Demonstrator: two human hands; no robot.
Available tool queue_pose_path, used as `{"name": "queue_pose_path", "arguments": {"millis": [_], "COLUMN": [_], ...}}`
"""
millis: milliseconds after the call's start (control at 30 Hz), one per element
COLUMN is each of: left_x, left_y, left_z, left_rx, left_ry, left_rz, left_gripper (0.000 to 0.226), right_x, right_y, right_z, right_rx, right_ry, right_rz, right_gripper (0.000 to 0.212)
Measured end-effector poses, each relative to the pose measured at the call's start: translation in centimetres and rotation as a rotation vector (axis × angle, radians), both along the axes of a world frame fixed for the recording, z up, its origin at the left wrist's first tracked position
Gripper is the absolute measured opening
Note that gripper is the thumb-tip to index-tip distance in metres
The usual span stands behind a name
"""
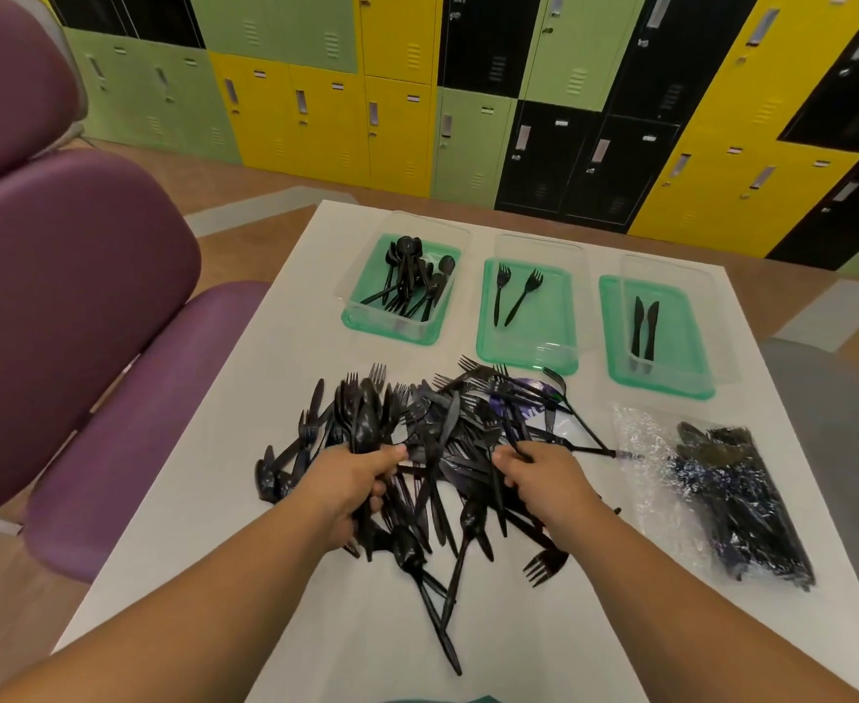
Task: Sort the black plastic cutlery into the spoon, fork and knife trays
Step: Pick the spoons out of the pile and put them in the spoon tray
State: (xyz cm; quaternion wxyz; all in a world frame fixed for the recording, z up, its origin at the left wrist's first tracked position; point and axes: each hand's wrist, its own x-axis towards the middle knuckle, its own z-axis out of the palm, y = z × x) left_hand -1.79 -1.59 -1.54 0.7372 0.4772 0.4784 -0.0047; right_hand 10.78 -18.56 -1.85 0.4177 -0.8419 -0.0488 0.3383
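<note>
A tangled pile of black plastic cutlery (448, 438) covers the middle of the white table (285, 317). My left hand (354, 487) grips a bunch of spoons (366, 428) held upright over the pile's left side. My right hand (544, 482) pinches a thin black handle (584, 450) at the pile's right side. Behind the pile stand three clear trays with green bases: the spoon tray (366, 324) on the left holds several spoons, the fork tray (544, 342) in the middle holds two forks, the knife tray (681, 357) on the right holds two knives.
A clear plastic bag (721, 494) with more black cutlery lies on the table's right side. Purple chairs (77, 307) stand close at the left. Coloured lockers (468, 93) line the wall beyond the table's far edge.
</note>
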Motion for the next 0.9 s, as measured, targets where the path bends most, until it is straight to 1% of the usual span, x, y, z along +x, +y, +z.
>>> {"name": "queue_pose_path", "arguments": {"millis": [100, 133, 200, 267, 300, 400, 467, 533, 633, 700, 900], "left_x": [-0.6, -0.8, -1.3, -2.0, -2.3, -2.9, -3.3, -3.7, -3.9, -3.9, -3.6], "left_y": [1.2, 1.5, 1.9, 2.0, 1.9, 1.2, 0.6, -0.1, -1.6, -2.7, -4.2], "left_z": [0.0, 0.0, -0.1, -0.3, -0.4, -0.4, -0.4, -0.7, -1.4, -1.7, -2.4], "left_rx": [0.023, 0.045, 0.121, 0.225, 0.270, 0.382, 0.492, 0.606, 0.754, 0.825, 0.913], "left_ry": [-0.017, -0.019, -0.007, 0.034, 0.058, 0.164, 0.251, 0.324, 0.428, 0.474, 0.459], "left_rz": [0.022, 0.022, -0.019, -0.124, -0.182, -0.296, -0.377, -0.489, -0.680, -0.764, -0.749], "left_gripper": [0.019, 0.018, 0.015, 0.019, 0.020, 0.019, 0.020, 0.022, 0.031, 0.036, 0.036], "right_x": [-0.6, -1.2, -2.5, -3.7, -4.2, -5.1, -5.3, -5.4, -5.3, -5.2, -5.1], "right_y": [-0.7, -0.7, -0.4, -0.1, 0.0, 0.1, 0.1, 0.0, -0.3, -0.5, -1.6], "right_z": [-0.4, -0.5, -0.9, -1.5, -1.7, -1.9, -1.9, -1.9, -1.9, -1.9, -2.3], "right_rx": [-0.122, -0.175, -0.317, -0.440, -0.484, -0.553, -0.556, -0.574, -0.602, -0.607, -0.489], "right_ry": [-0.192, -0.207, -0.188, -0.219, -0.244, -0.323, -0.344, -0.344, -0.317, -0.301, -0.235], "right_rz": [0.127, 0.197, 0.370, 0.513, 0.543, 0.561, 0.560, 0.552, 0.533, 0.513, 0.374], "right_gripper": [0.016, 0.018, 0.017, 0.026, 0.031, 0.032, 0.026, 0.022, 0.026, 0.027, 0.027]}}
